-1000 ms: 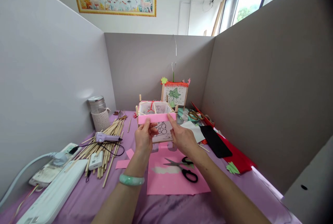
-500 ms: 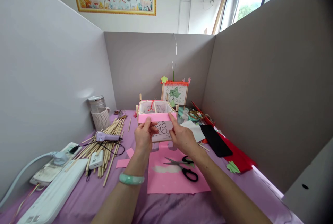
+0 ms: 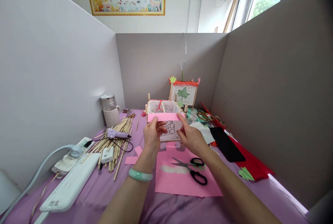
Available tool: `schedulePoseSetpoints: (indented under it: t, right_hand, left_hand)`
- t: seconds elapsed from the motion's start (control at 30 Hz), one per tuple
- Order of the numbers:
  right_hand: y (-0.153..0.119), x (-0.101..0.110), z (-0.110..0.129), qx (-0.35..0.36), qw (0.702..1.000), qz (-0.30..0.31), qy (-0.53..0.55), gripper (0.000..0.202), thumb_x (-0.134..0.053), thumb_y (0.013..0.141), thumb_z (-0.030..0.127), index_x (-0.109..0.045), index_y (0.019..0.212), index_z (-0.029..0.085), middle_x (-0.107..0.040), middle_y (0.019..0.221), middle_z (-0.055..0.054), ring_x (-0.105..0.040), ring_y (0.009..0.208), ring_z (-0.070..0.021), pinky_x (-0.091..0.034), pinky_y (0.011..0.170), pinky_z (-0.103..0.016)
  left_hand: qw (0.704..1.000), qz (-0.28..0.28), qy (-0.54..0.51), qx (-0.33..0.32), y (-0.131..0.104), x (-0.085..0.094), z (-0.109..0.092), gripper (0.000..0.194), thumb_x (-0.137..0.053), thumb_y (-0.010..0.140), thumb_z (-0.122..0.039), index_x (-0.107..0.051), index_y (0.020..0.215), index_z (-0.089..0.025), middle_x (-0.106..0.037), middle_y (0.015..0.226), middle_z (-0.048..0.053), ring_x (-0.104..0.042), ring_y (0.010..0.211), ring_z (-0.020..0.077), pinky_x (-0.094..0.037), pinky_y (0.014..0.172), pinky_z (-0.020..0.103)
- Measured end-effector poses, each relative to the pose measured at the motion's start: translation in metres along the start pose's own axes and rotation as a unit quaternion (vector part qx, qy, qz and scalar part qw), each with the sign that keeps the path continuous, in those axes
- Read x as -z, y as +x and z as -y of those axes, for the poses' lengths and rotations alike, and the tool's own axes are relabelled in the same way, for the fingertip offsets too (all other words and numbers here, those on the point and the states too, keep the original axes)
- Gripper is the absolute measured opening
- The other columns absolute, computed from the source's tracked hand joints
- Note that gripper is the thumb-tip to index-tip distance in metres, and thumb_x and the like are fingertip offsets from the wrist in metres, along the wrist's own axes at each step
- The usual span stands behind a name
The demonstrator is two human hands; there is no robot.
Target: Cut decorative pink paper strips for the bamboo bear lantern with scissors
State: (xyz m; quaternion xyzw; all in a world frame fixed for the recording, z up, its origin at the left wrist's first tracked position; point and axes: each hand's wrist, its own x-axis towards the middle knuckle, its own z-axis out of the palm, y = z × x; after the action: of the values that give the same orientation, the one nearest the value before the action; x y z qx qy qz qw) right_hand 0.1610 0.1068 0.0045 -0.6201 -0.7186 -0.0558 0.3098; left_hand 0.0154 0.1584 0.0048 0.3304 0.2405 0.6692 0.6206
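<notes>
A box-shaped lantern frame of sticks and white drawn-on panels stands in front of me. Along its upper front edge lies a pink paper strip. My left hand pinches the strip near its left end, thumb on the front. With its index finger on the strip's right end, my right hand holds it against the frame, the other fingers curled. Black-handled scissors lie open on a pink sheet below the hands.
At left are wooden sticks, a lilac glue gun, a power strip and a jar. A finished lantern stands behind. At right lie a black phone-like slab, red material and green paper pieces.
The camera view has shifted a little, so everything appears farther right. Both hands keep nearly the same hold on the strip and frame.
</notes>
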Motion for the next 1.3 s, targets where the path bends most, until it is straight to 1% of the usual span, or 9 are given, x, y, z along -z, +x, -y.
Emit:
schedulePoseSetpoints:
  t: [0.17,0.3,0.4,0.57,0.77,0.87,1.0,1.17,1.3]
  right_hand:
    - [0.0004,-0.0003,-0.0021,0.002,1.000,-0.001,-0.001,0.063,-0.043,0.086,0.022,-0.017,0.143,0.022,-0.065,0.077,-0.001,-0.059,0.065,-0.0160,-0.037,0.058,-0.023]
    - [0.0003,0.0007,-0.0020,0.003,1.000,-0.006,-0.004,0.062,-0.043,0.085,0.021,-0.019,0.143,0.023,-0.065,0.080,-0.002,-0.059,0.065,-0.0156,-0.037,0.057,-0.023]
    - [0.0001,0.0017,-0.0013,0.001,1.000,-0.004,-0.010,0.063,-0.043,0.086,0.022,-0.017,0.143,0.022,-0.066,0.081,-0.001,-0.059,0.065,-0.0155,-0.037,0.058,-0.023]
    - [-0.0005,0.0028,-0.0007,-0.001,1.000,0.000,-0.017,0.064,-0.043,0.087,0.024,-0.015,0.144,0.022,-0.066,0.084,-0.003,-0.060,0.070,-0.0162,-0.038,0.061,-0.023]
    - [0.0002,0.0049,0.0010,-0.003,1.000,0.007,-0.029,0.063,-0.042,0.087,0.025,-0.016,0.144,0.023,-0.064,0.086,-0.003,-0.059,0.069,-0.0158,-0.038,0.060,-0.023]
    - [0.0005,0.0042,0.0009,-0.007,0.999,0.011,-0.032,0.063,-0.042,0.087,0.024,-0.016,0.144,0.023,-0.064,0.087,-0.003,-0.059,0.068,-0.0154,-0.038,0.060,-0.023]
    - [0.0002,0.0007,-0.0012,-0.002,1.000,0.003,-0.027,0.064,-0.042,0.087,0.024,-0.014,0.144,0.023,-0.065,0.085,-0.003,-0.059,0.069,-0.0155,-0.037,0.060,-0.023]
    - [-0.0016,-0.0029,-0.0034,0.012,0.999,-0.008,-0.031,0.065,-0.041,0.087,0.025,-0.010,0.145,0.023,-0.065,0.085,-0.002,-0.059,0.068,-0.0156,-0.037,0.060,-0.023]
    - [-0.0034,-0.0037,-0.0029,0.009,1.000,-0.005,-0.030,0.067,-0.040,0.087,0.023,-0.007,0.145,0.022,-0.066,0.087,-0.002,-0.059,0.069,-0.0152,-0.038,0.061,-0.023]
  left_hand:
    - [1.000,-0.012,0.004,0.001,-0.0022,-0.0028,-0.0036,0.026,-0.060,0.072,-0.036,-0.057,0.074,-0.009,-0.064,0.060,0.006,-0.053,0.038,0.0123,-0.044,0.041,0.025]
    - [1.000,-0.004,0.015,0.004,-0.0029,-0.0019,-0.0048,0.027,-0.061,0.070,-0.035,-0.057,0.074,-0.009,-0.064,0.060,0.006,-0.053,0.039,0.0126,-0.044,0.041,0.025]
    - [1.000,-0.004,0.025,-0.004,-0.0018,0.0003,-0.0038,0.029,-0.062,0.069,-0.036,-0.057,0.073,-0.009,-0.064,0.060,0.006,-0.054,0.040,0.0130,-0.044,0.041,0.025]
    - [0.999,-0.001,0.043,-0.026,0.0003,0.0029,-0.0008,0.031,-0.063,0.069,-0.040,-0.056,0.073,-0.009,-0.064,0.059,0.006,-0.054,0.039,0.0130,-0.043,0.041,0.025]
    - [0.999,-0.005,0.039,-0.024,-0.0003,0.0020,-0.0009,0.035,-0.060,0.071,-0.045,-0.057,0.073,-0.010,-0.063,0.058,0.006,-0.054,0.038,0.0139,-0.043,0.039,0.025]
    - [0.999,-0.008,0.044,-0.025,-0.0018,0.0012,-0.0015,0.036,-0.063,0.068,-0.046,-0.056,0.072,-0.011,-0.063,0.058,0.005,-0.054,0.038,0.0134,-0.042,0.039,0.024]
    - [0.998,-0.006,0.049,-0.032,-0.0024,0.0003,-0.0015,0.036,-0.070,0.064,-0.043,-0.056,0.071,-0.011,-0.062,0.057,0.003,-0.052,0.037,0.0119,-0.042,0.039,0.023]
    - [0.998,-0.002,0.057,-0.028,-0.0023,0.0003,-0.0009,0.034,-0.072,0.062,-0.039,-0.058,0.068,-0.009,-0.062,0.060,0.004,-0.052,0.040,0.0102,-0.042,0.041,0.023]
    - [0.998,-0.003,0.060,-0.030,-0.0025,0.0011,0.0000,0.034,-0.072,0.061,-0.040,-0.058,0.067,-0.009,-0.062,0.060,0.004,-0.052,0.040,0.0098,-0.042,0.042,0.023]
